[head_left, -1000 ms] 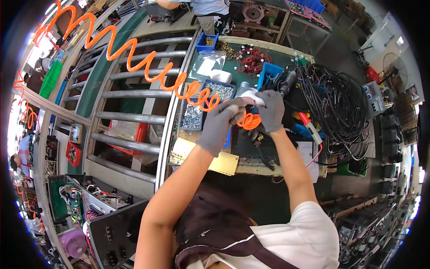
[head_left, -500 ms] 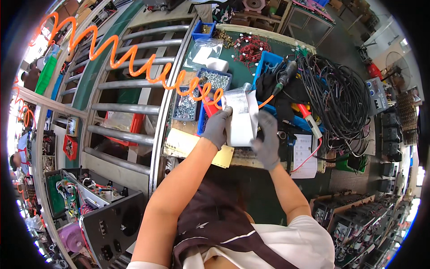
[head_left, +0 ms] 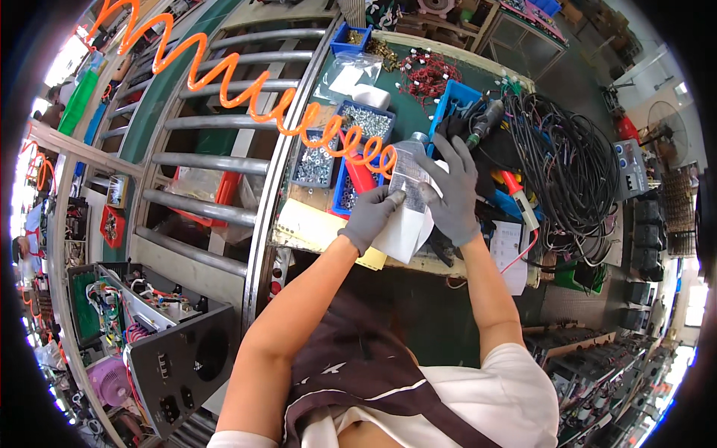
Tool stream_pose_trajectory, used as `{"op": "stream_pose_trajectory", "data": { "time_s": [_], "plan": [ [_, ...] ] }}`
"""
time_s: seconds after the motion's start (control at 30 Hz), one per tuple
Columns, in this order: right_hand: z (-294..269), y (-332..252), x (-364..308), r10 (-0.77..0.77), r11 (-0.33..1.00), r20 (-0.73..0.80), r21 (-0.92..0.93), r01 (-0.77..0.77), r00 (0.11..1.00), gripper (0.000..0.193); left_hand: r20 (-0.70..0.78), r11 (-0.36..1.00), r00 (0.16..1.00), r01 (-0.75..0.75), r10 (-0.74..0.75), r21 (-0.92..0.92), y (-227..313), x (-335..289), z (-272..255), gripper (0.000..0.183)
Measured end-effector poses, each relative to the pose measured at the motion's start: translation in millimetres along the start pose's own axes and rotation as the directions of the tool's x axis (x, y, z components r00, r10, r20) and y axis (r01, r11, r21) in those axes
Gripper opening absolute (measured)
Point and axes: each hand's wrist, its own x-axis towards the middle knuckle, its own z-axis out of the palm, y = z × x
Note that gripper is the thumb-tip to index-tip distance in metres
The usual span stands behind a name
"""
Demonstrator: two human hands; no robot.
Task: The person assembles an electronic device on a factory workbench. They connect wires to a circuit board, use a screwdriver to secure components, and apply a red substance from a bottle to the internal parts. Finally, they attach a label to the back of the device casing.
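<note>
My left hand (head_left: 370,216), in a grey glove, pinches a white sheet with a silver printed label part (head_left: 409,178) by its left side, thumb on top. The lower white part of the sheet (head_left: 403,235) hangs tilted toward me. My right hand (head_left: 455,196), also gloved in grey, is at the sheet's right edge with its fingers stretched and spread. Its thumb lies against or just over the label part; I cannot tell whether it touches. Just beyond the sheet shows the top of a clear bottle (head_left: 420,138).
Left of the sheet stand blue bins of screws (head_left: 366,122) and nuts (head_left: 314,160), and a red-handled tool (head_left: 360,175). An orange coiled hose (head_left: 287,112) crosses above. Black cables (head_left: 567,172) pile up on the right. A roller conveyor (head_left: 202,163) runs along the left, with an opened grey device (head_left: 183,358) nearby.
The sheet has tilted, its lower end swinging nearer me. My right hand has risen from the sheet's lower right to its upper right, and its fingers have spread. The view has shifted slightly.
</note>
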Motion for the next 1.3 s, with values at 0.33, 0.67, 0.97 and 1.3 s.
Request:
{"op": "stream_pose_trajectory", "data": {
  "time_s": [0.33, 0.67, 0.97, 1.3],
  "plan": [
    [24, 2, -17, 0.429, 0.388, 0.383, 0.740, -0.549, 0.818, 0.049, -0.003, 0.989, 1.000, -0.012, 0.011, -0.148, 1, -9, -5, 0.029],
    [24, -4, -38, 0.349, 0.555, 0.293, 0.701, -0.448, 0.890, 0.040, -0.118, 0.941, 0.992, 0.001, -0.044, -0.340, 20, 13, -3, 0.022],
    [14, -16, -47, 0.131, 0.879, 0.072, 0.453, -0.149, 0.989, 0.023, -0.202, 0.918, 0.963, 0.090, -0.180, -0.387, 33, 5, 8, 0.016],
    [-27, -28, 0, -0.107, 0.594, 0.200, 0.798, -0.098, 0.974, 0.094, 0.017, 0.935, 0.993, 0.116, -0.118, -0.336, 16, -3, -4, 0.027]
  ]
}}
